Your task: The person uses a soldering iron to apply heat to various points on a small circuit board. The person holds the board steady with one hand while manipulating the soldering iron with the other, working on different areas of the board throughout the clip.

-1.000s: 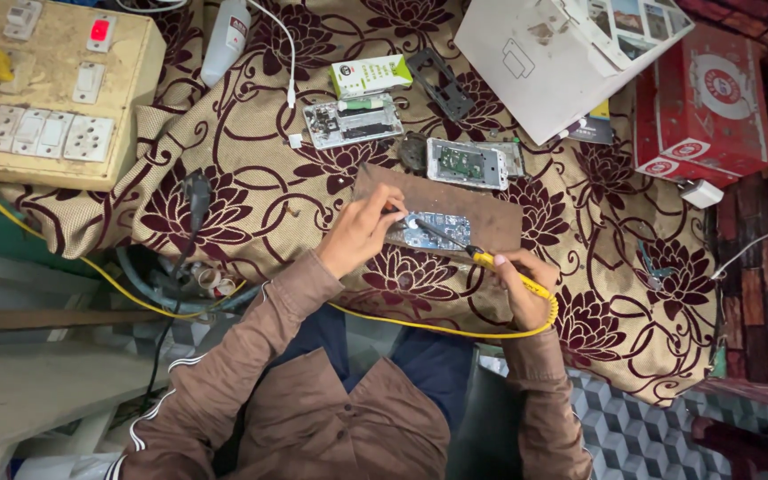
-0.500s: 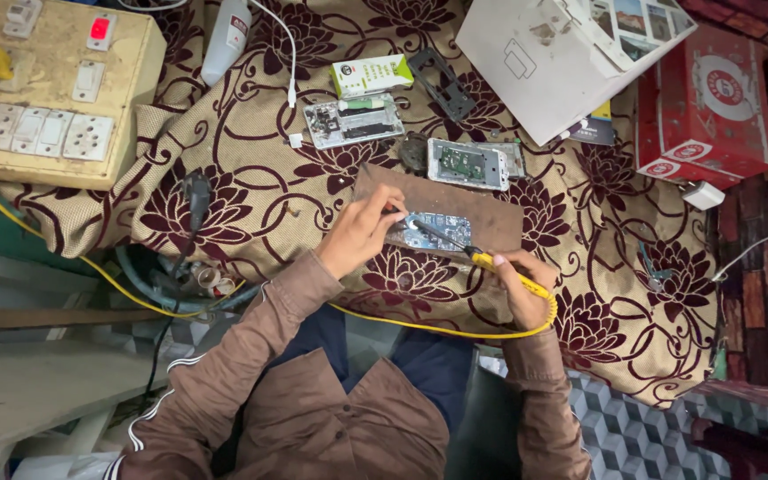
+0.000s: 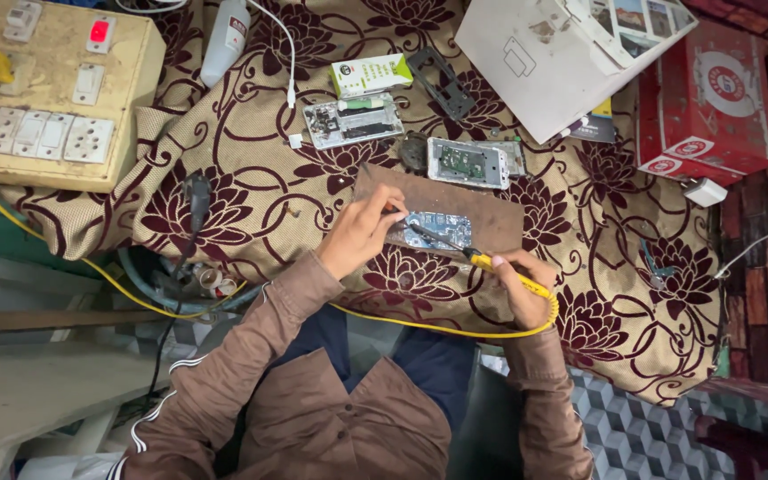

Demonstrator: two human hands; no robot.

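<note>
A small blue circuit board (image 3: 442,229) lies on a brown wooden slab (image 3: 482,209) on the flowered cloth. My right hand (image 3: 522,289) grips a soldering iron with a yellow handle (image 3: 507,271); its dark tip reaches left onto the board. A yellow cable (image 3: 437,329) runs from the iron along the table edge. My left hand (image 3: 359,233) rests on the slab's left end, fingers pinched at the board's left edge; what they hold is too small to tell.
Two opened phone bodies (image 3: 353,120) (image 3: 467,163) lie beyond the slab. A beige switch and socket board (image 3: 55,98) is at far left, a white box (image 3: 553,62) and a red box (image 3: 713,98) at the back right. A green and white small box (image 3: 368,76) lies near.
The soldering iron's tip has shifted slightly left onto the board. My left hand stays in the same place at the board's edge.
</note>
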